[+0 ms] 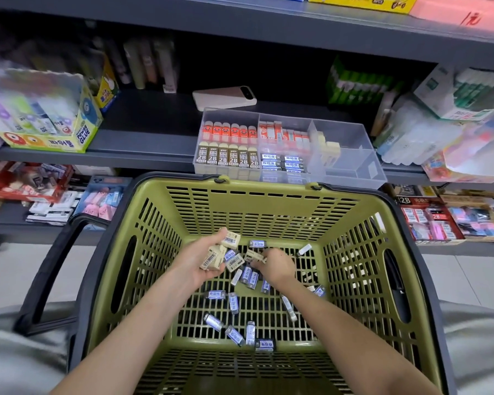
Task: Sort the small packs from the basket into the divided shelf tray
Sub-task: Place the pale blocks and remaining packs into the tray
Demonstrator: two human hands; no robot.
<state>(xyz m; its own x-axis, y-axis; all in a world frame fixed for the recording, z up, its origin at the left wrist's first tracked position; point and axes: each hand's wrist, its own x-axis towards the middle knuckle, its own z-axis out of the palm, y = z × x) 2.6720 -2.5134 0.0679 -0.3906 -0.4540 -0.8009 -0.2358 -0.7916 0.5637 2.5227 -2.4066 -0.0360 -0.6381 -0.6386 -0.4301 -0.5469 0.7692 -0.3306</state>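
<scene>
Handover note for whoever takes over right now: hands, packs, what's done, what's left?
Left hand: palm up over the basket, holds several cream packs.
Right hand: down in the basket, pinching one more cream pack.
Done: the tray has its left and middle sections stocked, and a few cream ones stand in its right part.
Left: many blue packs lie loose on the basket floor; the held ones are not yet shelved.

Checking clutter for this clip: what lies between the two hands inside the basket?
In the head view, a cream pack and loose blue-labelled packs fill the gap between the left hand and right hand in the basket.
</scene>
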